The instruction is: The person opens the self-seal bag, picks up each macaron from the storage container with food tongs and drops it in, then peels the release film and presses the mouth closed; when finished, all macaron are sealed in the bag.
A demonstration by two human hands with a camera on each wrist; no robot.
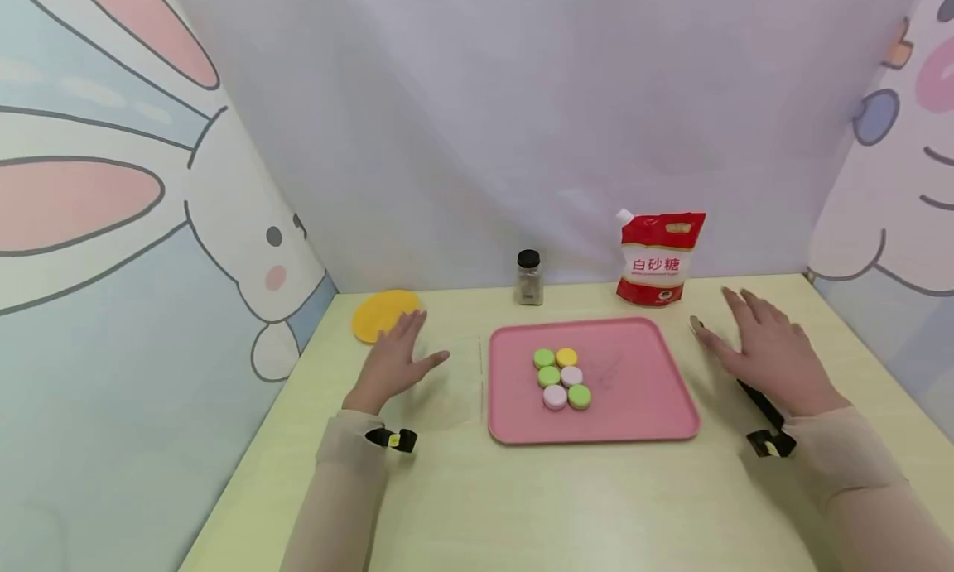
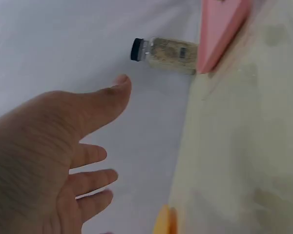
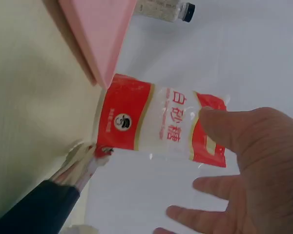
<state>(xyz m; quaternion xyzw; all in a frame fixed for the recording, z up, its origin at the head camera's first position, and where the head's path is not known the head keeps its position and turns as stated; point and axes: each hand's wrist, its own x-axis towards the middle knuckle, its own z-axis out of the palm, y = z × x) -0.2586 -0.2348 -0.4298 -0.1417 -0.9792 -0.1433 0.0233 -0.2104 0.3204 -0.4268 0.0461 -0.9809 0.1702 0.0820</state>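
Note:
My left hand [image 1: 391,361] hovers over the table's left side, fingers spread and thumb out, holding nothing. Just behind its fingertips is a yellow disc [image 1: 370,319], and a clear, thin-edged sheet or box [image 1: 458,390] lies to its right. My right hand [image 1: 778,361] is likewise spread and holds nothing. Partly hidden beneath it lies a black-handled utensil [image 3: 41,207] with a shiny metal end; its exact kind cannot be told. Between the hands sits a pink tray [image 1: 641,406] bearing several macarons [image 1: 549,377] in green, yellow and pale lilac.
Behind the tray stand a glass jar [image 1: 530,282] with a black lid and a red and white sugar pouch [image 1: 659,261] with a white spout cap. A pale curtain-like backdrop [image 1: 522,125] closes the far edge; cartoon-printed walls [image 1: 246,224] flank both sides of the table [image 1: 566,506].

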